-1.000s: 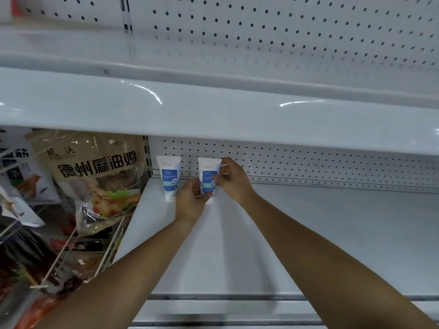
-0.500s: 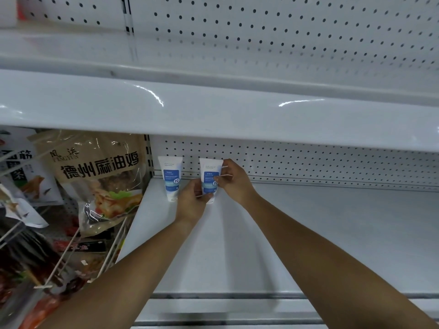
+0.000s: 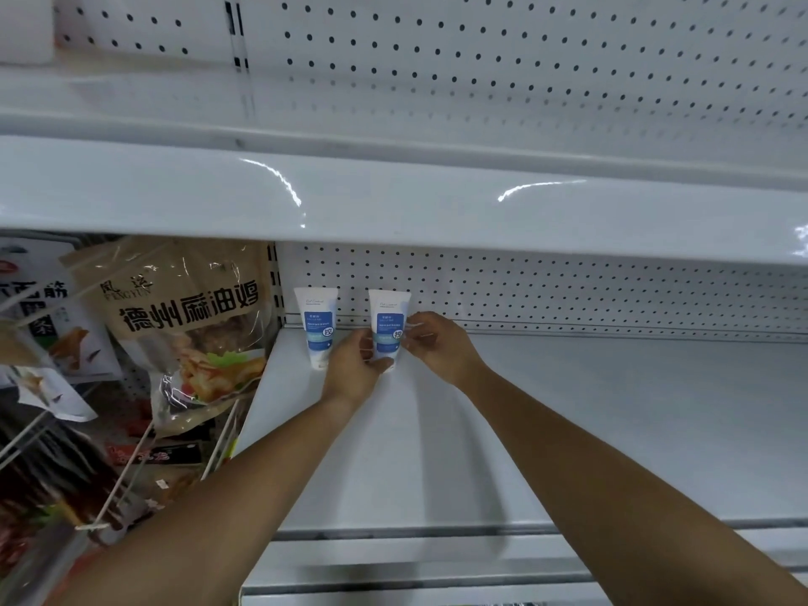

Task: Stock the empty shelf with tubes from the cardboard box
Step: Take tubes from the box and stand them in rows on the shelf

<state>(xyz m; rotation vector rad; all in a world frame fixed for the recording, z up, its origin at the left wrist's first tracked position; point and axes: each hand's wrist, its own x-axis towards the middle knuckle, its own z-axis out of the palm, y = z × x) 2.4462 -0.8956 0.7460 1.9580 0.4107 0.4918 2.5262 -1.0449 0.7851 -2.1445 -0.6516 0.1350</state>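
Two white tubes with blue labels stand cap-down at the back left of the white shelf (image 3: 590,430). The left tube (image 3: 315,325) stands alone against the pegboard. Both my hands are on the right tube (image 3: 388,323): my left hand (image 3: 356,365) grips its lower part, and my right hand (image 3: 437,343) pinches its right edge with the fingertips. This tube stands upright a short gap to the right of the first. The cardboard box is out of view.
A white shelf (image 3: 393,203) overhangs just above the tubes. Left of the shelf hang bagged foods, with a large brown snack bag (image 3: 188,325) close to the left tube. Perforated back panel (image 3: 568,295) behind.
Nearly nothing: both hands keep their hold on the right tube, with only slight finger shifts as it stands on the shelf.
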